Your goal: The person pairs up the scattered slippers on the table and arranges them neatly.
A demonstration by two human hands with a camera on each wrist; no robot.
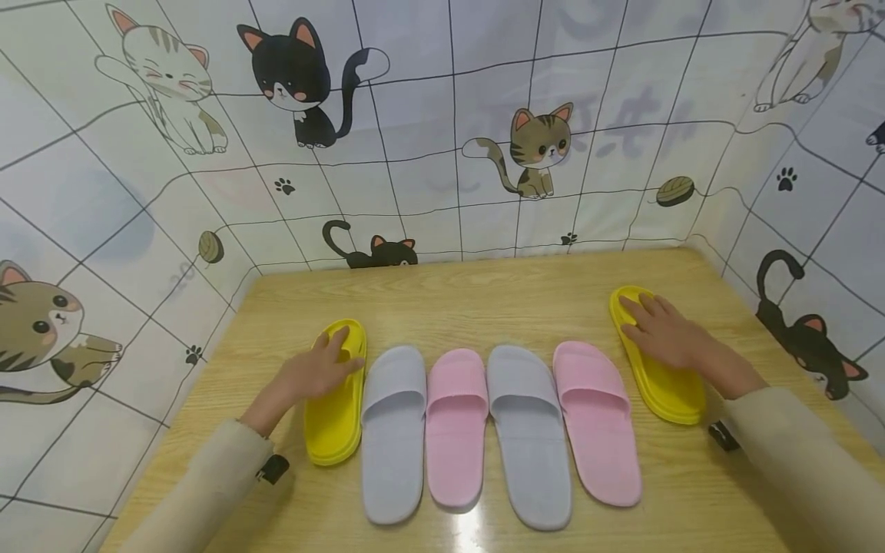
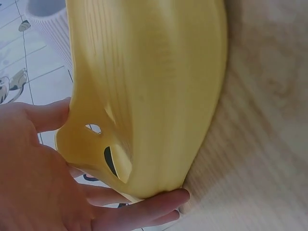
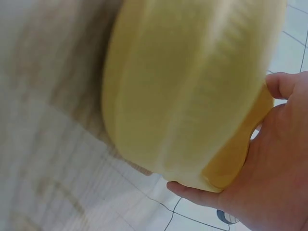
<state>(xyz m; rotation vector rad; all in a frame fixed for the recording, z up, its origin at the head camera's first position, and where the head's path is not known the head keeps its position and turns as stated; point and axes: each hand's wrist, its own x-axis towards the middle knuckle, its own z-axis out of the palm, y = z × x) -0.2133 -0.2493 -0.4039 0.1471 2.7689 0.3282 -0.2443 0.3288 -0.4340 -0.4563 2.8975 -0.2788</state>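
Note:
My left hand (image 1: 318,375) grips a yellow slipper (image 1: 333,430) over its strap, at the left end of a row. In the left wrist view its thumb touches the strap's edge and its fingers (image 2: 149,208) lie along the slipper's side. At the right end, my right hand (image 1: 665,336) holds the other yellow slipper (image 1: 672,395), which lies slanted and farther back. The right wrist view shows the thumb and a finger (image 3: 195,193) against that slipper (image 3: 183,86). Between the hands stand a grey slipper (image 1: 392,461), a pink slipper (image 1: 456,453), another grey slipper (image 1: 534,461) and another pink slipper (image 1: 601,445).
The slippers lie on a wooden tabletop (image 1: 449,299), toes pointing away from me. White tiled-pattern walls (image 1: 415,184) with printed cats close off the back and both sides. A dark wrist device (image 1: 273,468) shows under the left sleeve.

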